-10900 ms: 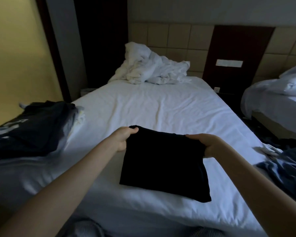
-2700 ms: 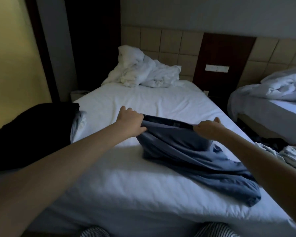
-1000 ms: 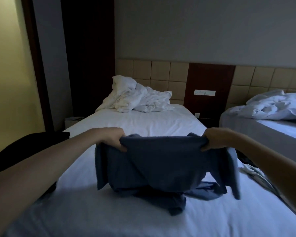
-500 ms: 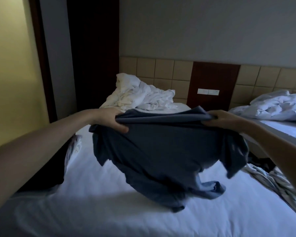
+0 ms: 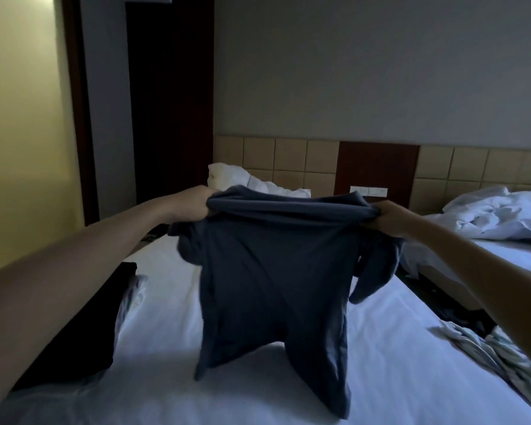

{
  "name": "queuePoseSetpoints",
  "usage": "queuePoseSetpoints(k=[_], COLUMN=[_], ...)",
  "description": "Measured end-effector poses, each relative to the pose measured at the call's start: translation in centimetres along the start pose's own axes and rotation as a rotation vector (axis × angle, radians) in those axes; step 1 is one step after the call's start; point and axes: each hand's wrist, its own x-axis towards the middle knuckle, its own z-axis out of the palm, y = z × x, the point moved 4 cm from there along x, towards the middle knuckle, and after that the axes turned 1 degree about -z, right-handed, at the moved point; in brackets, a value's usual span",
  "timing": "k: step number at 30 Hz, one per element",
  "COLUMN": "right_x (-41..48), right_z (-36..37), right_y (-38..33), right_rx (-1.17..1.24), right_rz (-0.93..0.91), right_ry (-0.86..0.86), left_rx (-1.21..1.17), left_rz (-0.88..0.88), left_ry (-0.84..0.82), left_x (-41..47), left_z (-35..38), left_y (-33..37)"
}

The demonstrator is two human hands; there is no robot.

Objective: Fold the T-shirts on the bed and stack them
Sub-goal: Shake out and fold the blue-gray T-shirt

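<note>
Both our left hand [image 5: 193, 204] and right hand [image 5: 387, 217] clench the blue T-shirt [image 5: 273, 271] by its shoulders mid-frame, long axis vertical, hem down.

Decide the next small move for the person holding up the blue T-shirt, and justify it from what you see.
Probably lower the blue T-shirt flat onto the bed: the left hand and right hand hold its shoulders, and it hangs unfolded, sleeves drooping.

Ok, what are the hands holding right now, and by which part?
The blue T-shirt, by its top edge: the left hand grips one upper corner, the right hand the other.
</note>
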Motion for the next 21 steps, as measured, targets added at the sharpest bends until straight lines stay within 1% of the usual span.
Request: queuePoseSetpoints(k=[1, 2, 4, 5, 6, 7, 8, 9, 11, 12, 13, 17, 19, 21], right_x=[-0.3, -0.4, -0.6, -0.8, -0.8, -0.7, -0.6, -0.5, -0.3, -0.2, -0.2, 0.0, 0.1, -0.1], right_z=[-0.3, -0.8, -1.5, -1.6, -1.2, -0.7, -0.2, 0.0, -0.2, -0.2, -0.3, -0.5, -1.1, -1.5], right_y=[-0.1, -0.1, -0.3, -0.6, -0.6, -0.4, -0.2, 0.0, 0.2, 0.5, 0.5, 0.7, 0.2, -0.6], right_rx=[-0.002, -0.056, -0.307, -0.471, -0.604, -0.66, -0.648, -0.561, -0.267, -0.154, -0.105, -0.149, -0.185, -0.134], right_rz=[-0.031, -0.078, -0.124, -0.114, -0.097, -0.069, -0.053, -0.053, -0.074, -0.1, -0.12, -0.157, -0.173, -0.153], right_ry=[0.028, 0.076, 0.163, 0.156, 0.097, 0.016, -0.033, -0.035, 0.044, 0.068, 0.072, 0.069, 0.087, 0.07], left_rx=[0.024, 0.07, 0.217, 0.314, 0.423, 0.502, 0.516, 0.457, 0.252, 0.178, 0.12, 0.015, -0.059, -0.123], left_rz=[0.005, 0.011, 0.043, 0.044, 0.028, 0.008, -0.008, -0.023, -0.055, -0.059, -0.069, -0.123, -0.123, -0.095], left_ry=[-0.031, -0.037, 0.042, 0.064, 0.027, -0.045, -0.099, -0.102, -0.023, -0.003, -0.006, -0.063, -0.054, -0.065], left_x=[-0.3, -0.5, -0.7, -0.7, -0.8, -0.8, -1.0, -1.1, -1.2, -1.1, -1.1, -1.2, -1.3, -1.3], left_z=[-0.4, -1.1, -2.9, -3.3, -3.2, -2.5, -1.7, -1.3, -1.3, -1.5, -1.6, -2.6, -3.3, -3.1], left_y=[0.1, 0.3, 0.3, 0.2, 0.1, -0.1, -0.4, -0.5, -0.6, -0.6, -0.5, -0.2, 0.1, 0.2])
